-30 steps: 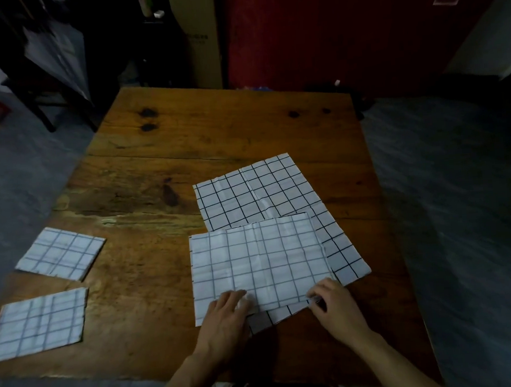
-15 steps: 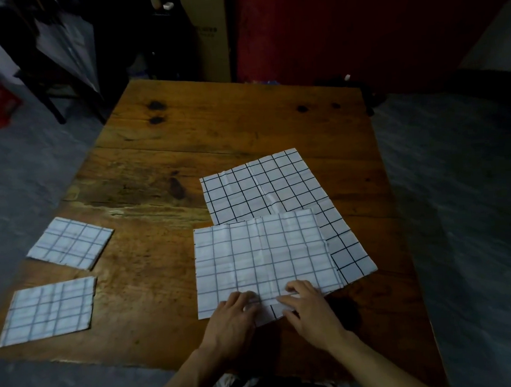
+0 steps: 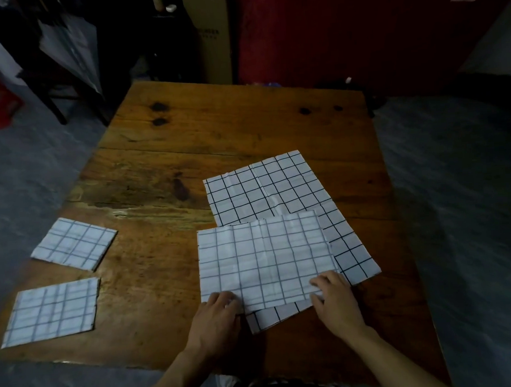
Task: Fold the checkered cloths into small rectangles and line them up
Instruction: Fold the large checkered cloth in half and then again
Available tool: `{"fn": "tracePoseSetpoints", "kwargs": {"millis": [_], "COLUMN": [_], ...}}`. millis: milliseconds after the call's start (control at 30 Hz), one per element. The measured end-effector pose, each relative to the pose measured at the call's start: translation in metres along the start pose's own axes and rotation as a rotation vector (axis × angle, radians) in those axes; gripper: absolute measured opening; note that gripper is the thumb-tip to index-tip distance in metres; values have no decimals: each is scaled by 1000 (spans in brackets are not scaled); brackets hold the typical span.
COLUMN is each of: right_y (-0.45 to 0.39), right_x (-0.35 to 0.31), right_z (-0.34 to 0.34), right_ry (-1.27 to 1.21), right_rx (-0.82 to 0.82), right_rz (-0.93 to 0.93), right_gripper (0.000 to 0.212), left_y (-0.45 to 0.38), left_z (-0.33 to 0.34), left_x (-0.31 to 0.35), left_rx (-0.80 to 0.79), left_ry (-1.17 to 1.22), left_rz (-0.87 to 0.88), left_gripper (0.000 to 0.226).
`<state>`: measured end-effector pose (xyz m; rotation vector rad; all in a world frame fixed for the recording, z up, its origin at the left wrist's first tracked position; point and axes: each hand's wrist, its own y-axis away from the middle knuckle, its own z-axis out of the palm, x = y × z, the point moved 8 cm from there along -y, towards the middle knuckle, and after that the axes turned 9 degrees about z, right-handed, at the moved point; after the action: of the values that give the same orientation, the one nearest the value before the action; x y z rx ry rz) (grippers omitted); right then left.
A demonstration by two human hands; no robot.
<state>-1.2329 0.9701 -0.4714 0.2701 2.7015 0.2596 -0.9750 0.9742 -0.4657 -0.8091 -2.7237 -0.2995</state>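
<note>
- On the wooden table (image 3: 243, 127), four checkered cloths were laid out; all positions below are given relative to this table.
- A top cloth (image 3: 265, 259) with thin grey lines was spread flat near the table's near edge, right of centre.
- The top cloth was laid over a bold-lined cloth (image 3: 263, 186), which was spread out flat beneath it and extended beyond it toward the table's far side and right side; a strip was also exposed along the near edge.
- The left hand (image 3: 218, 323) was placed on the near left corner of the top cloth, fingers curled at the cloth's edge. Whether the edge was pinched or only pressed could not be told.
- The right hand (image 3: 336, 302) was placed on the near right corner of the top cloth, fingers bent and resting on the fabric. A grip could not be confirmed here either.
- The two hands were held well apart, one at each near corner.
- A folded cloth (image 3: 75, 243) was seen at the table's left side, turned slightly at an angle.
- A second folded cloth (image 3: 52, 311) was laid just nearer than the first, at the table's near left corner; the two were apart, not touching.
- Both folded cloths were lying flat as small rectangles.
</note>
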Motion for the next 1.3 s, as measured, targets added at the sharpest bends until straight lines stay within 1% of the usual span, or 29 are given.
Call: {"fn": "tracePoseSetpoints", "kwargs": {"millis": [100, 167, 267, 333, 400, 533, 600, 700, 800, 933, 1067, 1167, 1233, 1300], "right_y": [-9, -14, -19, -21, -23, -33, -38, -49, -60, -73, -80, -78, -68, -53], "right_x": [-14, -25, -50, -68, -80, -86, -84, -72, -54, -26, -11, -20, -38, -58], "right_z": [-5, -4, 2, 8, 14, 24, 28, 29, 27, 18, 10, 6, 5, 11], "right_ry": [0, 11, 5, 40, 88, 136, 181, 256, 324, 300, 289, 221, 170, 143], "right_rx": [10, -8, -80, -134, -183, -229, -259, -313, -347, -309, -299, -262, -222, -232], "right_rz": [-28, -71, -174, -256, -295, -294, -290, -263, -249, -141, -49, -39, -108, -214], "right_gripper": [32, 34, 38, 41, 49, 72, 75, 88, 99, 92, 90, 83, 74, 64], "left_y": [-14, -25, -44, -56, -68, -84, -85, -82, -75, -63, -57, -63, -68, -69], "left_z": [-11, -18, -22, -26, -26, -17, -12, -6, -10, -17, -18, -28, -34, -28], "left_x": [0, 2, 11, 22, 30, 32, 25, 4, -20, -49, -59, -45, -27, -9], "left_rx": [15, 21, -21, -34, -60, -148, -209, -285, -291, -285, -295, -208, -110, -93], "left_ry": [-9, 0, 22, -11, -57, -112, -109, -105, -84, -43, -11, -33, -39, -24], "left_rz": [-22, -33, -8, 33, 67, 118, 117, 60, -52, -206, -278, -248, -169, -82], "left_gripper": [27, 28, 40, 42, 44, 59, 67, 83, 92, 96, 91, 80, 63, 59]}}
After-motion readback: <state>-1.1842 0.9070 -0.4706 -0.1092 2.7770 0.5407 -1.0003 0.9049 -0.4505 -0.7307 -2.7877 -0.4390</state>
